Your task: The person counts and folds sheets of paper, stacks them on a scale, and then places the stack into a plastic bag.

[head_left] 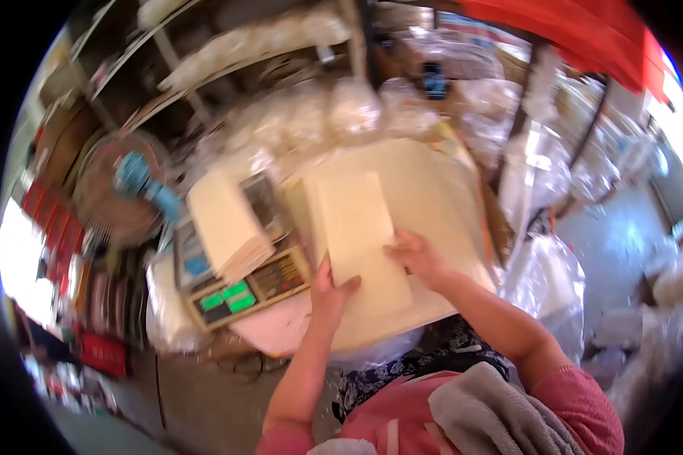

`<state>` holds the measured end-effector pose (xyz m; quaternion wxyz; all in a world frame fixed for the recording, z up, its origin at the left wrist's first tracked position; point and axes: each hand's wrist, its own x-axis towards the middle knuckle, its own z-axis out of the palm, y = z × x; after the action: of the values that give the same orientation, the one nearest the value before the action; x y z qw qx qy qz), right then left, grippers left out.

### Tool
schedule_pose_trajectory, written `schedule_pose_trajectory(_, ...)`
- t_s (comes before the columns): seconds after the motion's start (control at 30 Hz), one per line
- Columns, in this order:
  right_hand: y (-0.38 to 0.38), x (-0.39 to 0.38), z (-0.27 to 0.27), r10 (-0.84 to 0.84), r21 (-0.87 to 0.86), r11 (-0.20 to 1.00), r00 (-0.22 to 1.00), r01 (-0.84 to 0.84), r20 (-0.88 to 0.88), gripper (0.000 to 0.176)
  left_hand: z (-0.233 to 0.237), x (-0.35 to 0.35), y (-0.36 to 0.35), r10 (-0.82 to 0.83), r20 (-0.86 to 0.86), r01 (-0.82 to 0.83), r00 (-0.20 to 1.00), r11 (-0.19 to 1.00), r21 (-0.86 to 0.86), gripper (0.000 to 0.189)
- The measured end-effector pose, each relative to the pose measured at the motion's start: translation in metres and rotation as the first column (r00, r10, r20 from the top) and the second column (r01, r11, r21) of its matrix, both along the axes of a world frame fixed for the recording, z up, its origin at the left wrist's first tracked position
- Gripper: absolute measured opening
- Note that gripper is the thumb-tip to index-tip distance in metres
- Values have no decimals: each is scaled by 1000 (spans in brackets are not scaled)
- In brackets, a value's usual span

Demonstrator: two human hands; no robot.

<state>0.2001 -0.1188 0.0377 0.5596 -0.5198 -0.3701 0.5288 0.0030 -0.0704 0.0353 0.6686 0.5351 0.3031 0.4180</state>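
Observation:
A pale cream rectangular sheet or thin stack (360, 235) lies over larger cream sheets (440, 197) on the work surface. My left hand (331, 296) is at its lower left edge, thumb over the top and fingers against the side. On the right edge rests my right hand (417, 258), its fingers bent onto the sheet. To the left, a thick folded cream stack (228, 224) sits on a weighing scale (250, 292) with green displays.
A round fan (121, 186) with a blue centre stands at the left. Plastic-wrapped bundles (303, 114) line the back below shelves (167, 53). Clear plastic bags (539, 163) hang at the right, and red cloth (577, 34) hangs above.

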Motion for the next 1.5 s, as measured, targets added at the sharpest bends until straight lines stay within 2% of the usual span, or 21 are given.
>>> schedule_pose_trajectory(0.1, -11, -13, 51, 142, 23, 990, 990, -142, 25, 56, 40, -45, 33, 234, 63, -243, 970, 947, 212, 86)
schedule_pose_trajectory(0.2, -19, -4, 46, 231, -55, 973, 961, -225, 154, 53, 83, -100, 85, 393, 102, -405, 914, 875, 265, 87)
schedule_pose_trajectory(0.37, -31, 9, 19, 227, -145, 968, 959, -204, 169, 45, 80, -183, 182, 412, -6, -401, 911, 891, 211, 79)
schedule_pose_trajectory(0.5, -40, 14, 14, 216, -200, 963, 959, -180, 181, 38, 51, -186, 192, 515, -61, -506, 855, 854, 122, 73)
schedule_pose_trajectory(0.6, -42, 21, 7, 202, -180, 969, 961, -168, 189, 36, 66, -185, 179, 452, -99, -441, 886, 890, 113, 72)
schedule_pose_trajectory(0.7, -40, 20, 4, 207, -156, 972, 958, -177, 200, 35, 49, -191, 195, 497, -252, -440, 830, 862, 251, 71)
schedule_pose_trajectory(0.73, -40, 18, 1, 214, -155, 971, 956, -185, 201, 34, 44, -201, 210, 621, -475, -347, 623, 764, 544, 68)
schedule_pose_trajectory(0.77, -39, 14, 2, 205, -126, 976, 945, -178, 255, 30, 34, -204, 220, 738, -578, -123, 348, 647, 753, 65)
schedule_pose_trajectory(0.8, -40, 7, 6, 199, -102, 979, 930, -175, 309, 27, 28, -194, 216, 809, -535, 18, 245, 548, 836, 59)
schedule_pose_trajectory(0.83, -42, 1, 8, 220, -98, 976, 886, -197, 408, 25, 23, -184, 210, 874, -459, 174, 162, 432, 885, 55)
schedule_pose_trajectory(0.93, -48, -17, 8, 225, 7, 945, 664, -328, 713, 20, 4, -165, 205, 759, -625, 153, 182, 606, 781, 49)
schedule_pose_trajectory(1.0, -47, -27, 4, 96, 149, 859, 441, -490, 892, 18, -2, -168, 213, 770, -601, 144, 214, 584, 799, 47)
schedule_pose_trajectory(1.03, -46, -34, -5, 57, 179, 840, 412, -513, 909, 18, 2, -168, 213, 765, -604, 143, 224, 587, 797, 47)
schedule_pose_trajectory(1.07, -46, -39, -6, 44, 147, 808, 306, -570, 951, 18, 5, -169, 213, 760, -606, 143, 234, 590, 795, 47)
schedule_pose_trajectory(1.17, -50, -56, -5, -46, 17, 741, -26, -671, 999, 15, 34, -158, 182, 891, -433, 200, 135, 404, 893, 49)
schedule_pose_trajectory(1.27, -49, -57, -4, -80, -87, 663, -185, -744, 979, 10, 52, -127, 116, 893, -164, 117, 420, 126, 985, 53)
schedule_pose_trajectory(1.33, -49, -57, -3, -175, -1, 658, -154, -753, 972, 9, 37, -110, 81, 823, -107, 13, 558, 120, 993, 46)
schedule_pose_trajectory(1.37, -48, -57, 1, -181, 6, 674, -158, -739, 971, 7, 33, -100, 58, 735, -116, -58, 669, 207, 977, 37)
schedule_pose_trajectory(1.4, -44, -50, 2, -161, 151, 742, 44, -653, 986, 7, 22, -92, 38, 640, -197, -60, 743, 356, 932, 31)
schedule_pose_trajectory(1.47, -35, -38, 4, -173, 371, 839, 451, -398, 876, 6, 1, -83, 8, 400, -323, 123, 858, 450, 885, 23)
schedule_pose_trajectory(1.5, -30, -33, 20, -211, 389, 906, 618, -168, 758, 6, -3, -74, -5, 276, -416, 215, 866, 546, 810, 24)
